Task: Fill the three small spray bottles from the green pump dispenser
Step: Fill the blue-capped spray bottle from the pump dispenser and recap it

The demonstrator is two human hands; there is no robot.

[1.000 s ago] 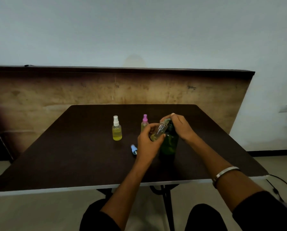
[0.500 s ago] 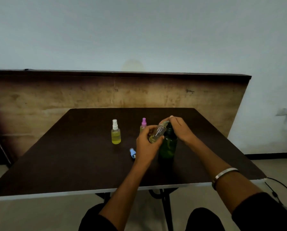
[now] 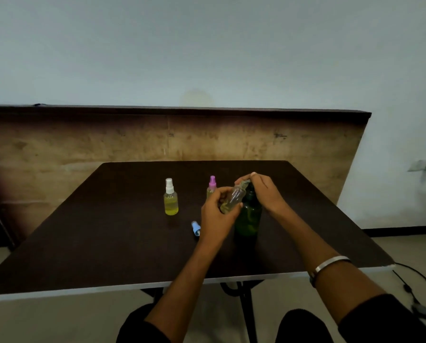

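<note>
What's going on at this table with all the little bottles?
A person is filling a small clear spray bottle, held tilted in the left hand at the spout of a dark green pump dispenser. The right hand rests on the pump top. A white-capped bottle of yellow liquid and a pink-capped bottle stand nearby; a loose blue cap lies on the table.

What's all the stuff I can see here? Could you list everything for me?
table: 1, dark brown, centre
white-capped spray bottle: 1, yellow liquid, standing on table
pink-capped spray bottle: 1, standing behind left hand
clear spray bottle: 1, uncapped, tilted at the pump spout
green pump dispenser: 1, standing on table
blue cap: 1, lying on table
wooden board: 1, behind table
bracelet: 1, silver, right wrist
left hand: grips clear bottle
right hand: on pump head
</note>
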